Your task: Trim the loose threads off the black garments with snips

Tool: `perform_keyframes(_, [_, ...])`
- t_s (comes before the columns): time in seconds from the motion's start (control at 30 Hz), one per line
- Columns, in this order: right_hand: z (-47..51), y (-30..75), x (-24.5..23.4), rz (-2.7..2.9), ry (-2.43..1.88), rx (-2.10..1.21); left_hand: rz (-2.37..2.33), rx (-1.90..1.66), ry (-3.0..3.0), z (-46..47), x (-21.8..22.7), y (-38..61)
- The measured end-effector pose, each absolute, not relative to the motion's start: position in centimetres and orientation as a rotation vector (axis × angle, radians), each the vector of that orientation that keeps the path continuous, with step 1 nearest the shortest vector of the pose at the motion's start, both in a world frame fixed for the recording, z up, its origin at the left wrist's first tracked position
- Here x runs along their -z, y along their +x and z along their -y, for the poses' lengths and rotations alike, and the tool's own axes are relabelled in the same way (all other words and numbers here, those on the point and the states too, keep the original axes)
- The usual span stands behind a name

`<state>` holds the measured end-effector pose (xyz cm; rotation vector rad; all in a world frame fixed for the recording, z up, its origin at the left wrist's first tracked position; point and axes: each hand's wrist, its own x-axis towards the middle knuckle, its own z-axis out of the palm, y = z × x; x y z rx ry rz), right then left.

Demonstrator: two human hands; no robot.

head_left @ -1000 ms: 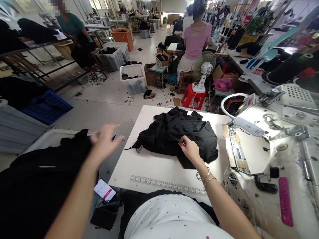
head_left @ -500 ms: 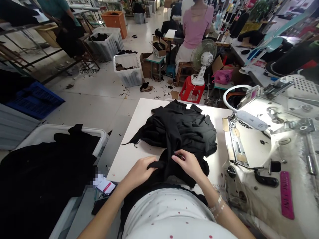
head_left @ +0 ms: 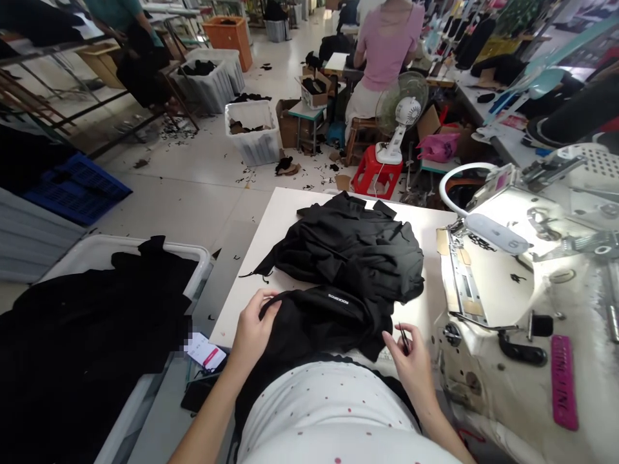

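Observation:
A black garment point(head_left: 314, 322) with white lettering lies bunched on the near part of the white tabletop point(head_left: 271, 222). My left hand point(head_left: 254, 325) is closed on its left edge, thumb and fingers pinching the cloth. My right hand point(head_left: 411, 357), at the garment's right side, is closed round a small dark pointed tool point(head_left: 404, 338) that looks like thread snips. Its thumb is close to the cloth; whether it touches I cannot tell. Beyond lies a larger heap of black cloth point(head_left: 358, 238), with a thin cord trailing off to the left.
A sewing machine point(head_left: 512, 309) with a lamp point(head_left: 496, 233) stands close on the right. To the left are a white bin point(head_left: 206, 261) full of black cloth and a phone point(head_left: 206, 353). Ahead, a fan point(head_left: 399, 122) stands on a red stool point(head_left: 377, 174), near a seated person point(head_left: 387, 51).
My left hand has moved left and up with the garment's edge. My right hand has drawn away to the right and down. The cloth is spread flatter, showing the white lettering.

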<state>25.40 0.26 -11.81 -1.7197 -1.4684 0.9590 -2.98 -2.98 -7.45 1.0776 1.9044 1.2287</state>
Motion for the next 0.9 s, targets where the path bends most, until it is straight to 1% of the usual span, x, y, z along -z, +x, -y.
perform_keyframes(0.17, [-1.9, 18.9, 8.8, 1.927, -1.179, -1.196, -1.782, -1.213, 1.1, 2.3, 6.0, -1.3])
perform_keyframes(0.27, [-3.1, 15.6, 7.8, 2.025, -0.942, -1.229, -1.681, -1.186, 1.088, 2.3, 4.9, -1.0])
perform_keyframes(0.37, [-3.7, 14.8, 7.7, 2.002, -0.897, -1.338, -1.679, -1.242, 1.118, 2.2, 4.4, -1.2])
perform_keyframes(0.43, [-3.8, 15.2, 7.6, 1.958, -0.884, -1.543, -1.758, -1.28, 1.168, 2.0, 4.5, -1.5])
perform_keyframes(0.53, [-3.4, 16.3, 7.2, 1.814, -0.889, -1.935, -1.793, -1.253, 1.23, 1.8, 5.0, -1.9])
perform_keyframes(0.6, [-3.0, 16.8, 6.9, 1.71, -0.887, -2.078, -1.75, -1.201, 1.316, 1.8, 5.2, -1.9])
perform_keyframes(0.67, [-2.7, 17.1, 6.7, 1.632, -0.858, -2.117, -1.673, -1.091, 1.442, 1.9, 5.1, -1.9])
perform_keyframes(0.8, [-2.7, 17.2, 6.5, 1.544, -0.814, -2.084, -1.478, -0.799, 1.604, 2.2, 4.1, -2.0])
perform_keyframes(0.9, [-2.8, 17.1, 6.5, 1.547, -0.859, -2.012, -1.475, -0.758, 1.613, 2.2, 3.1, -1.8])
